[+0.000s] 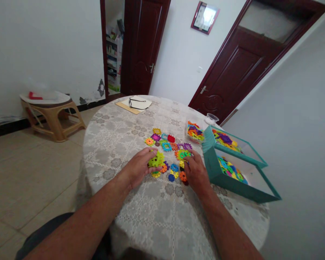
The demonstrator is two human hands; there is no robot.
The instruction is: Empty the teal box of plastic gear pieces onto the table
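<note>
Holding the lime-green cluster of snap-together discs [156, 159] in your left hand [139, 167], you have the fingers curled round it, thumb below and fingertips on top, so the piece sits just above the worktop [151, 216] near the middle of the scattered pile. Your right hand [195, 171] rests with its fingers bent down onto the loose discs [176, 169]; its fingertips touch a green flower-shaped disc [183, 154], though you cannot tell from here whether they actually pinch it or only press on it.

To do this well, I would keep the cluster steady and low, turn an open slot toward the right hand, and line the next disc's notch up square before pushing, since these thin plastic pieces likely slip sideways if met at an angle. Keep the wrist of the left hand on the cloth for support.

The worktop is round and covered with a pale lace-patterned cloth, which may snag small pieces. More discs lie in a loose group [165, 141] beyond your hands. To your right stands a teal box [216, 173] with its lid [233, 144] open, both holding coloured discs, and a small clear tub [195, 131] of them beside it. A pair of glasses [138, 103] lies on paper at the far edge. Beyond are white walls, two dark red doors [143, 47], a tiled floor and a low plastic stool [52, 115].
</note>
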